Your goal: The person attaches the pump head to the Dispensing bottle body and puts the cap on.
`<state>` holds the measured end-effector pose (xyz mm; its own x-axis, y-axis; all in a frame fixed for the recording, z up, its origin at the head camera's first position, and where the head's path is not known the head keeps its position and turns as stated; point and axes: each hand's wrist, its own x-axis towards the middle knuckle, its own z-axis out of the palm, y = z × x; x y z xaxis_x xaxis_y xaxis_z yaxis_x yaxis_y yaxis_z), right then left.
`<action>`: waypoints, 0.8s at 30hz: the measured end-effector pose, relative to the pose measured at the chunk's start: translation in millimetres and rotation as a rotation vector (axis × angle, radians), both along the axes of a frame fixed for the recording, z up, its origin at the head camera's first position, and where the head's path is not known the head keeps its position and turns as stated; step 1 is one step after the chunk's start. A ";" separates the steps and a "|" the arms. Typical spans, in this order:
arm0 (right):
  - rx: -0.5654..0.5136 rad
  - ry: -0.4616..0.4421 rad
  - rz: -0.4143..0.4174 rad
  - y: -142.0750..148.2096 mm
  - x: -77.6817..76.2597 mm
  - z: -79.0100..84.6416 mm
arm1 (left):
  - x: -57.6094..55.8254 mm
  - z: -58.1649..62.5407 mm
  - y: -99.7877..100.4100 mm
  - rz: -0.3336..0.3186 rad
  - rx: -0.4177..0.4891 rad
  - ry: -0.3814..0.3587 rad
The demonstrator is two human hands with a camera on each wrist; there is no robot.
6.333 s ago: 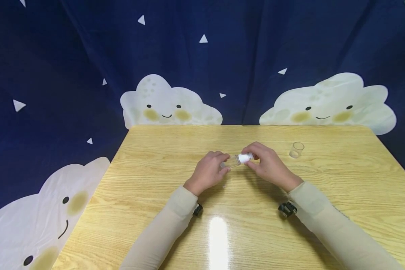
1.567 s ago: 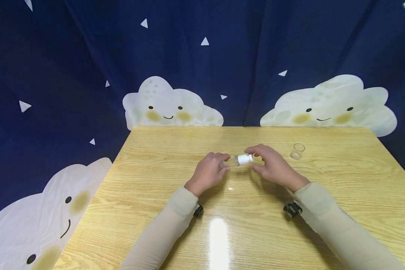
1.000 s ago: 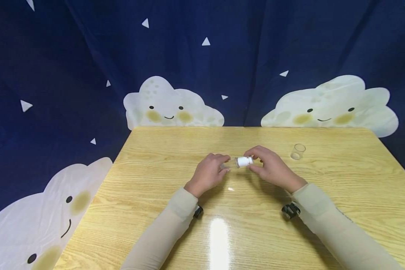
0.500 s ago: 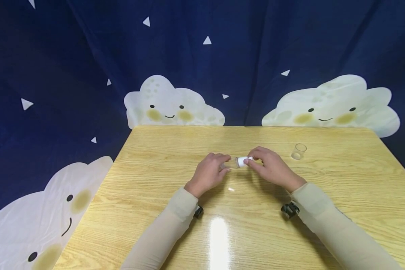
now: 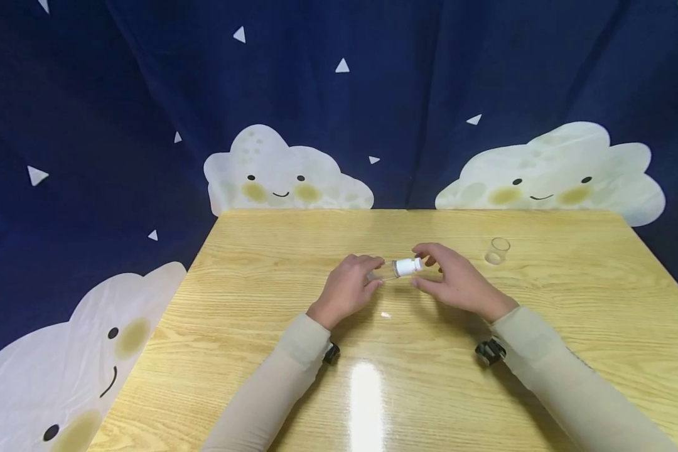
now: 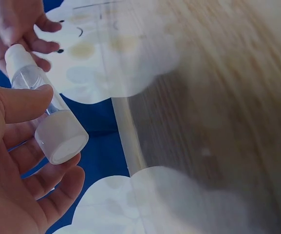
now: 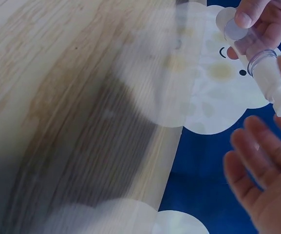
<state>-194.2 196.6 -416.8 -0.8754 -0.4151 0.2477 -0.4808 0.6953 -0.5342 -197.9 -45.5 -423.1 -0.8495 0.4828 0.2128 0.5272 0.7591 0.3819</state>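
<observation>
A small clear bottle [image 5: 408, 267] with a white collar and a narrower white tip is held tilted above the table, its top end to the right. My left hand [image 5: 347, 289] grips its base end between thumb and fingers. In the left wrist view the bottle's white base [image 6: 62, 136] faces the camera. My right hand [image 5: 457, 279] is around the white tip with thumb and fingers spread apart. The right wrist view shows a gap between those fingers [image 7: 262, 151] and the white top [image 7: 271, 83]. A clear cylindrical cap [image 5: 497, 251] stands on the table, right of both hands.
The wooden table [image 5: 271, 245] stretches under both arms. Behind it hangs a dark blue curtain [image 5: 316, 100] with white clouds and triangles. A small black device [image 5: 490, 351] is strapped at the right wrist, and another [image 5: 331, 353] at the left.
Half a second ago my right fingers pinched the bottle's white top; now they are spread off it. Over the earlier frames they grip and release it repeatedly, while my left hand keeps its grip.
</observation>
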 end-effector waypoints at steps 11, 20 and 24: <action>-0.089 0.139 0.100 -5.7 0.2 -0.3 | 1.1 2.3 0.1 -0.006 -0.001 0.001; -0.078 0.196 0.103 -5.2 -1.0 -1.8 | 2.0 0.5 0.4 -0.015 0.002 0.008; -0.067 0.193 0.095 -5.7 -1.1 -1.5 | 2.5 0.9 0.7 -0.016 0.001 0.010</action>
